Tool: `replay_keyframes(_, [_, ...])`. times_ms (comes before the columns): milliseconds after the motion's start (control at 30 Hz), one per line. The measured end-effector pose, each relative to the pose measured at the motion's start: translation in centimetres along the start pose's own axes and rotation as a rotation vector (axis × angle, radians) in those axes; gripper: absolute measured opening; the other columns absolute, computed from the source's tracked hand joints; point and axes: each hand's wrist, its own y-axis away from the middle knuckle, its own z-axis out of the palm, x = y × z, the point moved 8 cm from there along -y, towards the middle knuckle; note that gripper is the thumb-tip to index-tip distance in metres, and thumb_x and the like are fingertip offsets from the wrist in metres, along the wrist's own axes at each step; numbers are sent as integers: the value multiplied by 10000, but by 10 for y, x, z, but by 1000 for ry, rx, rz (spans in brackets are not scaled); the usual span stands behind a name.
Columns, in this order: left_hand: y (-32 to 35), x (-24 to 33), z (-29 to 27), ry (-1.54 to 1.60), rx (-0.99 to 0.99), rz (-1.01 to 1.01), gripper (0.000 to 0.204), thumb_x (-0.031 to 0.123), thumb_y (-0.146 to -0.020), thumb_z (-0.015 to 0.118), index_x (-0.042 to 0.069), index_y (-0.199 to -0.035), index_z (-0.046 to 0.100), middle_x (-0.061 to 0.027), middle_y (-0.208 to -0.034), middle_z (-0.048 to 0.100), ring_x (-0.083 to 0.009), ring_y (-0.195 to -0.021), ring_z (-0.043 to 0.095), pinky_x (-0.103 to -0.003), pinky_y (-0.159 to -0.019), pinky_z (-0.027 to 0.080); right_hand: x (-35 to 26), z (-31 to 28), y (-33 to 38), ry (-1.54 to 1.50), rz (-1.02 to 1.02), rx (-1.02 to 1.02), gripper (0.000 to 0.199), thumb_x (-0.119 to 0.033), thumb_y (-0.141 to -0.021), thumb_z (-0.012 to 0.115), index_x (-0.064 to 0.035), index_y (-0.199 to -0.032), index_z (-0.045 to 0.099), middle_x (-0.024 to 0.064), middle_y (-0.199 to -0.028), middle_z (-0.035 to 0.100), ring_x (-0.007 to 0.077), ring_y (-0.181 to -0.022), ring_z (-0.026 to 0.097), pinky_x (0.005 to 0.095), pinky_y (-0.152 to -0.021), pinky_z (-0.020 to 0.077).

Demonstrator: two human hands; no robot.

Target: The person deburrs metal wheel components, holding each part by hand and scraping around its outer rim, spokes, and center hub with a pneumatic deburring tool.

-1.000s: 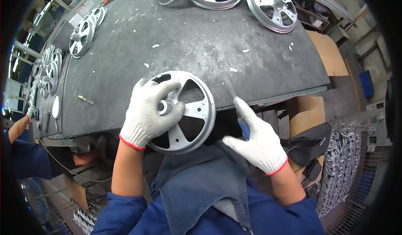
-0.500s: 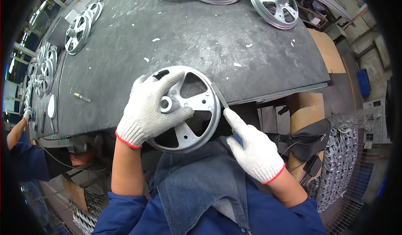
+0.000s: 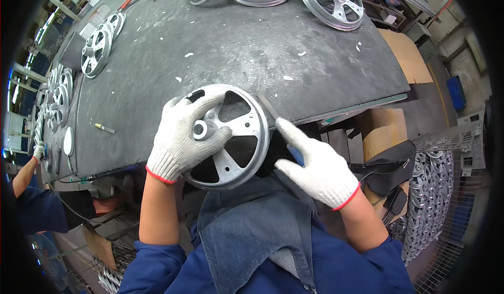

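Note:
A silver spoked metal wheel (image 3: 247,142) leans at the near edge of a dark grey worktable (image 3: 236,47). My left hand (image 3: 184,136), in a white knit glove, grips it across the hub and spokes. My right hand (image 3: 315,165), also gloved, holds a flat hand file (image 3: 269,108) with a blue handle; its index finger lies along the blade, which rests against the wheel's right rim. A denim apron (image 3: 252,236) covers my lap below the wheel.
Several more silver wheels lie along the table's far edge (image 3: 331,0) and left side (image 3: 97,50). A small pen-like tool (image 3: 105,129) lies on the table. Another person's gloved hand (image 3: 38,151) works at far left. Cardboard boxes (image 3: 383,131) and wire baskets of wheels (image 3: 430,189) stand right.
My right hand has moved up from my lap and brought the file against the wheel's right rim. My left hand keeps its grip on the wheel.

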Motion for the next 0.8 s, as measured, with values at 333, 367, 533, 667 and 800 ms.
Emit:
replay_keyframes(333, [-1,0,1,3,21,-3,614,244,-789,858,113,-1381,763,-152,-1397,762,-397,-1317,664,-499,-1203,441,-13,12,25,176,73,-49,665,-267,-1078,655,-264,-1711,451,216,-996,700,408,-866,753,508,-803,628])
replay_keyframes(367, [0,-1,1,2,20,-2,614,244,-789,858,113,-1381,763,-152,-1397,762,-397,-1317,664,-499,-1203,441,-14,11,23,174,74,-48,665,-267,-1078,655,-264,-1711,451,216,-996,700,408,-866,753,508,-803,628])
replay_keyframes(533, [-3,1,2,6,46,43,588,315,-821,851,89,-1357,769,-145,-1297,799,-357,-1244,733,-515,-1219,418,-11,6,-2,0,-61,-61,645,-264,-1094,600,-234,-1717,440,287,-1126,731,433,-956,770,526,-821,634])
replay_keyframes(667, [0,-3,-2,101,137,-25,558,227,-793,873,45,-1314,790,-194,-1157,811,-370,-1003,753,-452,-993,558,13,4,-22,-821,235,-250,1009,-158,-929,872,-84,-1775,327,89,-992,770,82,-584,604,260,-516,505])
replay_keyframes(800, [5,-6,0,-31,195,-93,498,211,-841,864,49,-1309,802,-177,-1115,820,-357,-965,765,-438,-961,577,20,-10,0,-727,290,-231,1026,-89,-893,852,-122,-1781,339,23,-823,651,83,-570,582,273,-527,507])
